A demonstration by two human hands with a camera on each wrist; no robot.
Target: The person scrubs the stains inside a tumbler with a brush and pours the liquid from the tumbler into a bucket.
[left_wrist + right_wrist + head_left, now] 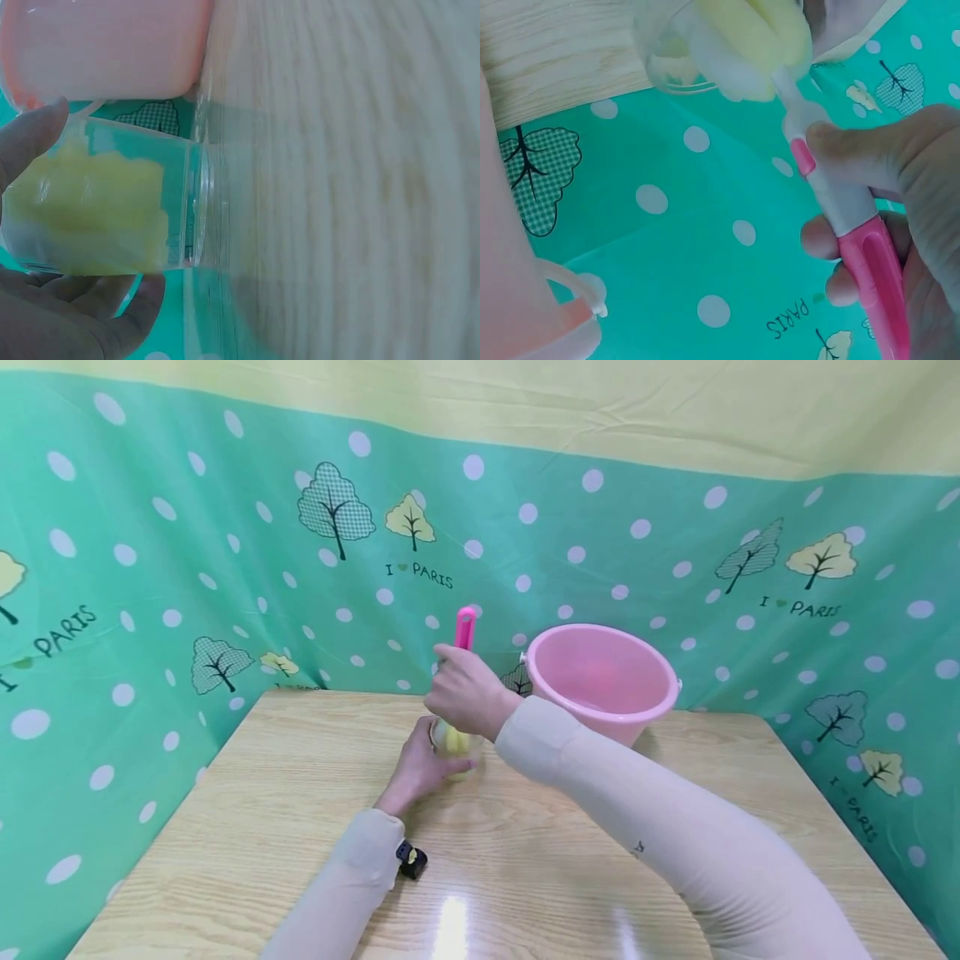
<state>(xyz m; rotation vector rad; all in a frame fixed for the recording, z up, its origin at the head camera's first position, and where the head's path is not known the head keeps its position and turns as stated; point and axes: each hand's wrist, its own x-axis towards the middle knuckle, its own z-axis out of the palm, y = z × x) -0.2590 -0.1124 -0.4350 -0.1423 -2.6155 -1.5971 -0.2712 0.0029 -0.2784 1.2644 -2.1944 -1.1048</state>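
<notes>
In the head view my right hand (472, 692) grips the pink and white handle (465, 628) of a sponge bottle brush, which points upward. Its pale yellow and white sponge head (97, 202) is inside a clear cup (180, 154), and the right wrist view shows the sponge (750, 37) at the rim. Thumb and fingers of the right hand wrap round the handle (877, 277). My left hand (416, 768) holds the cup from the side, thumb on one side and fingers on the other. In the left wrist view the cup's base is close to the tabletop.
A pink bucket (600, 714) stands on the wooden table (315, 793), right of the hands and near the back edge. Behind the table hangs a green dotted curtain (262, 552) with printed trees. A black band with a small device (411, 860) is on the left wrist.
</notes>
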